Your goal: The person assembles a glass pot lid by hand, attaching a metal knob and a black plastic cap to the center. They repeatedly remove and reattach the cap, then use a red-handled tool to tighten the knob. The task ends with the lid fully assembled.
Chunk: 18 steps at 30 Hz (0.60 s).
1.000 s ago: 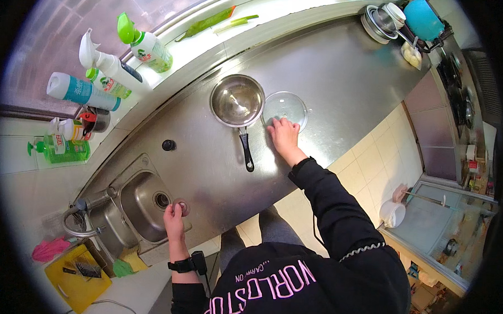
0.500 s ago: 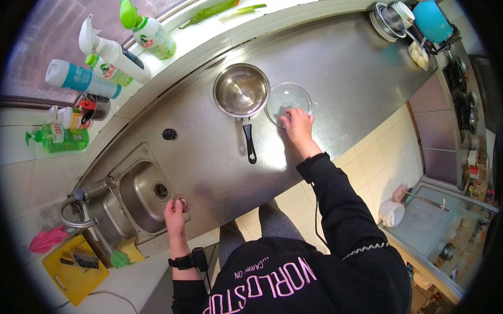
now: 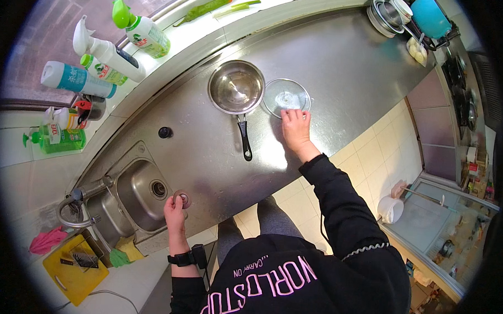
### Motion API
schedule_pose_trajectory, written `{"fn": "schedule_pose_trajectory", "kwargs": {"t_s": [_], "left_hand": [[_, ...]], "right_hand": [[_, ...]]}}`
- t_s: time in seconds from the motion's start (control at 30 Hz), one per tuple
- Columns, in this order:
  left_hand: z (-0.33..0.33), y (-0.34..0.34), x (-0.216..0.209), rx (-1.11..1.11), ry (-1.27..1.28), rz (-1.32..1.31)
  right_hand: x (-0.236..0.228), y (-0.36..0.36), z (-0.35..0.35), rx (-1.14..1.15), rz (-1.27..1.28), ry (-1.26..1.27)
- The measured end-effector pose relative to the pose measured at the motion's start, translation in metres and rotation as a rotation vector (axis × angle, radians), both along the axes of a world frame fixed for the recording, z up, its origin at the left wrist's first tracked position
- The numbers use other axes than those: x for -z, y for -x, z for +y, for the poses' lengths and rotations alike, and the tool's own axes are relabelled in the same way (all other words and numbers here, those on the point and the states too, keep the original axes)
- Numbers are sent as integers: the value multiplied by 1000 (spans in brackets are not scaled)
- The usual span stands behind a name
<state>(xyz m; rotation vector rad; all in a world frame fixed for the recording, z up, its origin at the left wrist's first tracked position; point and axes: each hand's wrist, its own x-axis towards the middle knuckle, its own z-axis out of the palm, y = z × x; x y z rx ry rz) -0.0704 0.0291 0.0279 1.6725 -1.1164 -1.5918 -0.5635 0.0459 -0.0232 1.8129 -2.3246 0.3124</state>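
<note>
A round clear glass lid [image 3: 287, 94] lies on the steel counter, next to a stainless steel saucepan [image 3: 236, 87] with a black handle. My right hand [image 3: 298, 129] is over the lid's near rim, its fingers stretched and slightly apart; whether the tips touch the glass is hard to see. Beside the sink, at the counter's front edge, my left hand [image 3: 175, 212] pinches a small round brownish disc [image 3: 182, 198] with a ring-like face, its exact kind unclear. A small black knob-like piece [image 3: 165, 132] sits on the counter to the left of the pan.
A double steel sink [image 3: 142, 194] with a faucet [image 3: 75, 206] is at left. Spray bottles [image 3: 147, 37] and a green soap bottle [image 3: 58, 139] line the sill. Stacked bowls [image 3: 383, 20] stand at far right. A yellow cutting board [image 3: 73, 272] is low at left.
My right hand has drawn back from the lid's middle to its near rim, and its fingers have straightened. The left hand still holds the disc in nearly the same place. The view has shifted slightly.
</note>
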Motion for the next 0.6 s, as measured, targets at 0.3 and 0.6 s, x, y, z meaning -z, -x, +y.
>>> {"fn": "schedule_pose_trajectory", "kwargs": {"t_s": [0.3, 0.6], "left_hand": [[-16, -6, -12, -49, -33, 122], [-43, 72, -134, 71, 40, 331]], "right_hand": [[-72, 78, -9, 337, -1124, 382], [-172, 15, 29, -100, -2501, 450]]}}
